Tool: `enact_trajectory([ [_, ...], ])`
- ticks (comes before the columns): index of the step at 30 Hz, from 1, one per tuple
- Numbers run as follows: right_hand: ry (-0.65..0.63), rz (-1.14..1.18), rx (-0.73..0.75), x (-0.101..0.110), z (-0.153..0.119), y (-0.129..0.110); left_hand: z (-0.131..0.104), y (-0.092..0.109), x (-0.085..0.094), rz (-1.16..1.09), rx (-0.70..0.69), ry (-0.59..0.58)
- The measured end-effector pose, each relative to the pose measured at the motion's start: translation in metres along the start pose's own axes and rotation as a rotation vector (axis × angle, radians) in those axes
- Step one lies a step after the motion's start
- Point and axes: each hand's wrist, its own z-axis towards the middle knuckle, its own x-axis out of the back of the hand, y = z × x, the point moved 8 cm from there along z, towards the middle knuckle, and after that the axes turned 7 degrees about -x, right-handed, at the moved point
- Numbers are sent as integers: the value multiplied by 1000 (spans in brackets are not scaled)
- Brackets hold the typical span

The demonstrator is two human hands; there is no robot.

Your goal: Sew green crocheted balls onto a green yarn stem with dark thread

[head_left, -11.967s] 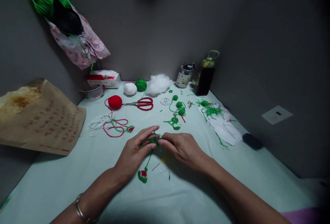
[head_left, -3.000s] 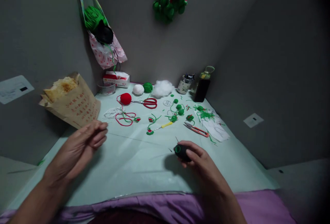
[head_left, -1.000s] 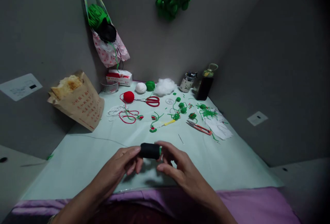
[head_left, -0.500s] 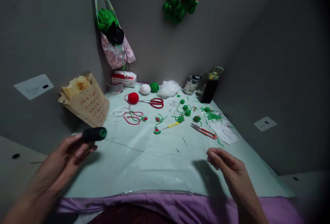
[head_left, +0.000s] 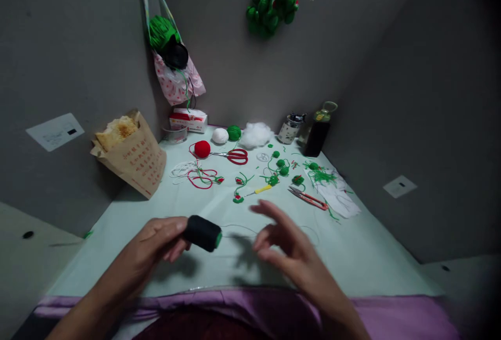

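My left hand (head_left: pixel 156 235) is closed around one end of a spool of black thread (head_left: pixel 201 233), whose green core shows at the right end. It holds the spool tilted above the table front. A thin dark thread (head_left: pixel 238 226) runs from the spool toward my right hand (head_left: pixel 279 241). My right hand hovers just right of the spool, fingers apart and the index finger stretched out. Whether the thread touches its fingers I cannot make out. A faint loop of thread also shows beyond that hand.
Behind the hands lie thread snips (head_left: pixel 308 198), a yellow-handled crochet hook (head_left: pixel 258 190), red scissors (head_left: pixel 237 157), small green crocheted pieces (head_left: pixel 283 170), a red yarn ball (head_left: pixel 202 148) and white stuffing (head_left: pixel 256 135). A paper bag (head_left: pixel 135 157) stands left, a dark bottle (head_left: pixel 318 134) back right.
My left hand has moved right and nearer with the spool. My right hand has come left toward it, its fingers spreading from a pinch, and the stretched thread has gone slack.
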Motion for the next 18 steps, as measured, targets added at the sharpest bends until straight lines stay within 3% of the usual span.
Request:
enact_trajectory([
  [2,-235,164,-56,-47,4,-5,3,5,-14,18,-23,-94],
  [4,-315,168,-96,-63,7,-2,3,6,-13,52,-32,-116],
  [8,-189,58,-84,-34,5,8,1,-2,8,197,-45,-61],
  [11,-166,-84,-31,-17,-9,10,0,-11,12,206,-32,6],
  [15,-202,-221,21,-10,-30,15,-2,-24,13,-211,60,270],
  [18,-37,-240,13,24,-39,27,-6,-34,19,-481,156,431],
])
